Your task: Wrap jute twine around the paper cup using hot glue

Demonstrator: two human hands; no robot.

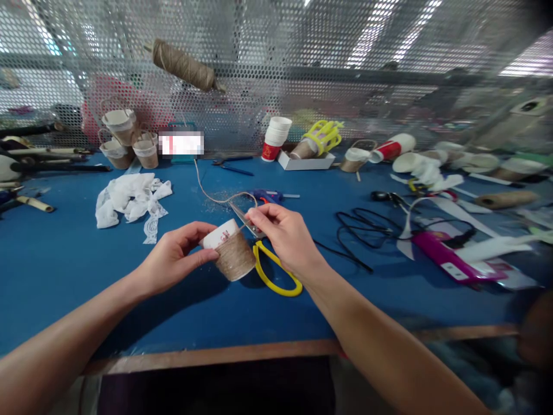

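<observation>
My left hand (184, 253) grips a paper cup (233, 253) by its white end. Brown twine is wound closely round most of the cup, which is tilted above the table. My right hand (279, 230) pinches the loose twine (222, 201) close to the cup's wound edge. From there the twine runs back over the table towards the mesh wall. Beneath the cup and my right hand lie scissors with yellow handles (280, 288), their blades partly covered. A blue glue gun (265, 195) rests just behind my right hand.
White lace (129, 196) is heaped at left, near several twine-covered cups with handles (116, 153). A twine spool (184, 64) hangs on the mesh. Stacked paper cups (276, 138) stand at the back. Black cable (363, 227) and a purple power strip (449, 256) lie at right.
</observation>
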